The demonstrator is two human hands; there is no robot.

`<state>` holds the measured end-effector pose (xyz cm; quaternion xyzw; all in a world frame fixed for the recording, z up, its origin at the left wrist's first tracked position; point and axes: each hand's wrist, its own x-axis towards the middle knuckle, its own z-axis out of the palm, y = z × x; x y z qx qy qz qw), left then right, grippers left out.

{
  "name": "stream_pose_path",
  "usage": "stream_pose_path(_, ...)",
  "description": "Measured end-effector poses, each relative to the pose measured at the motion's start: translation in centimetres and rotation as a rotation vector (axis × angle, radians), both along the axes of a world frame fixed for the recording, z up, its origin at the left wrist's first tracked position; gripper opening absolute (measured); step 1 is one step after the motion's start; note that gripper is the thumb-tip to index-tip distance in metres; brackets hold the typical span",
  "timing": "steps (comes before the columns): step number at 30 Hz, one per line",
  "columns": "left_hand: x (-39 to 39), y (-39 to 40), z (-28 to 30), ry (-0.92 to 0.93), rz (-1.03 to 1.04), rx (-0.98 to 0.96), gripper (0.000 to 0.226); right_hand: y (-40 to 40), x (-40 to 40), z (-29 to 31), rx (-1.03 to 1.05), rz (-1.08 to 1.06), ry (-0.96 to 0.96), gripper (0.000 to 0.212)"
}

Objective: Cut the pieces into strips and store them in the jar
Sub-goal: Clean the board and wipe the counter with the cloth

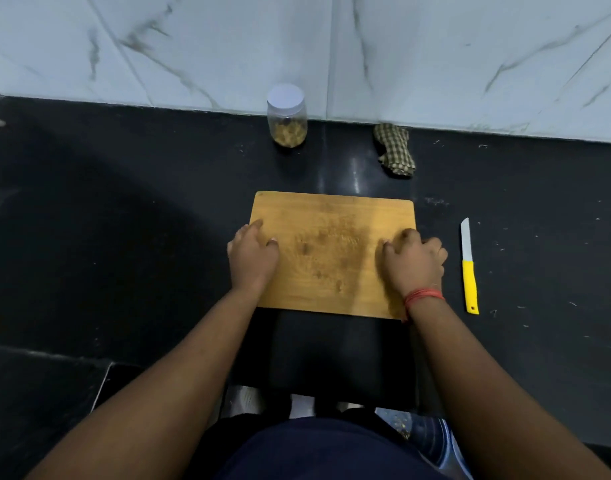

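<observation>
Both hands, left hand (252, 252) and right hand (413, 259), rest loosely curled and grasping nothing on the bare board (331, 216), apparently steadying it; lidded jar (286, 116) far, knife (469, 266) right.

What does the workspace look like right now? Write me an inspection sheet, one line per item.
Surface: black countertop, scattered pale specks at right.
Job's things: lidded jar with strips inside, near the wall; bare wooden cutting board; yellow-handled knife right of the board.
Clutter: crumpled checked cloth.
Grippers: left hand and right hand rest on the board's sides.
Cables: nothing seen.
Surroundings: marble-patterned wall.
</observation>
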<state>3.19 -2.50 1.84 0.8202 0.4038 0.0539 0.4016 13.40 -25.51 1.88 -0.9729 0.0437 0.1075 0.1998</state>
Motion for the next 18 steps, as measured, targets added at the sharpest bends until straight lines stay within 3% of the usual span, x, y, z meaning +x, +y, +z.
stream_pose_path(4, -1.0, 2.6, 0.9, -0.055, 0.115, -0.187, 0.053, 2.5, -0.6, 0.6, 0.049, -0.040, 0.051, 0.055)
stream_pose_path(8, -4.3, 5.7, 1.7, -0.100, 0.234, -0.178, 0.049, 7.5, -1.7, 1.1, 0.047, 0.040, 0.048, 0.056)
stream_pose_path(12, -8.9, 10.9, 2.3, -0.113, 0.403, -0.145, 0.046, 15.6, -3.0, 2.0, 0.061, 0.204, 0.036, 0.057)
stream_pose_path(18, -17.0, 17.2, 2.5, -0.168, 0.755, -0.247, 0.041, 30.6, -3.8, 3.2, 0.131, 0.554, 0.050, 0.049)
